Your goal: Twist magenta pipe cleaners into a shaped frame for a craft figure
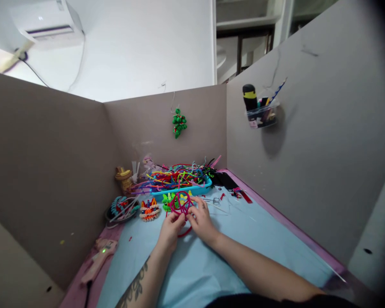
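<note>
Looped magenta pipe cleaners [180, 203] are held up over the table between both hands. My left hand [172, 226] pinches them at the lower left, thumb and fingers pressed together. On the other side, my right hand [201, 218] grips the same bundle, with its index finger bent over the top. One strand curves down below the fingers. Just behind the bundle sit a green pipe-cleaner figure [167, 202] and a yellow one, partly covered by it. An orange and cream pipe-cleaner piece [149, 210] lies to the left.
A blue tray [157, 195] heaped with colourful pipe cleaners stands at the back. Scissors [215, 201] lie right of my hands. A dark bowl [122, 216] and a pink glue gun [101, 256] are at left. Grey panels [167, 100] enclose the table; a green ornament [179, 124] hangs there.
</note>
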`<state>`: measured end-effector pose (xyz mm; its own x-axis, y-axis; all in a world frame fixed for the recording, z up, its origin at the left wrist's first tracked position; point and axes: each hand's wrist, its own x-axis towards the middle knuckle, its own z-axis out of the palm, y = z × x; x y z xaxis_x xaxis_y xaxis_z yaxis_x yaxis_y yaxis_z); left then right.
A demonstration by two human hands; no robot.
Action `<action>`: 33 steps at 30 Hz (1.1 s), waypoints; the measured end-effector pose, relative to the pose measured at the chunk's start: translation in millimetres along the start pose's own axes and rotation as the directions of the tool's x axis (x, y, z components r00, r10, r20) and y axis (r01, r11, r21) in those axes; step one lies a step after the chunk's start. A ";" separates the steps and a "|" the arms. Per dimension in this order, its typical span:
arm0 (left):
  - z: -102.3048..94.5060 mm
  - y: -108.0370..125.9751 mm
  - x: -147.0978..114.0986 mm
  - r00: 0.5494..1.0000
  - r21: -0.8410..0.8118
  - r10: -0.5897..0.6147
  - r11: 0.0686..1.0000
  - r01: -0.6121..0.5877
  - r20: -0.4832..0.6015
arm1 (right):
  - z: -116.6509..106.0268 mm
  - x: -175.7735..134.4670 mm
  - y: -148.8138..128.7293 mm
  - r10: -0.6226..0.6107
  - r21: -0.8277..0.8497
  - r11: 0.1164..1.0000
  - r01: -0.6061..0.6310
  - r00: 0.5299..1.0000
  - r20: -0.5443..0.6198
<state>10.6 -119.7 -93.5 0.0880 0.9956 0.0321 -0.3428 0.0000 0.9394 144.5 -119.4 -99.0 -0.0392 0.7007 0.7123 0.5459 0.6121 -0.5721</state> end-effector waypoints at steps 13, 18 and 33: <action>4.4 -13.5 1.3 0.987 0.042 0.122 0.992 -0.118 -0.105 | 19.9 -4.1 7.2 0.361 0.341 0.873 -0.350 0.932 0.032; 9.3 -16.8 -1.8 0.969 0.052 0.159 0.987 -0.152 -0.187 | 29.4 -5.0 8.5 0.395 0.430 0.826 -0.365 0.918 0.021; 10.8 -15.7 -1.8 0.966 0.052 0.099 0.995 -0.089 -0.239 | 28.4 -3.6 9.7 0.389 0.375 0.851 -0.368 0.921 0.021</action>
<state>25.9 -122.5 -104.6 -0.1725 0.9841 0.0427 -0.2999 -0.0938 0.9494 126.2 -105.6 -118.7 0.1584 0.8913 0.4248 0.1645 0.4004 -0.9015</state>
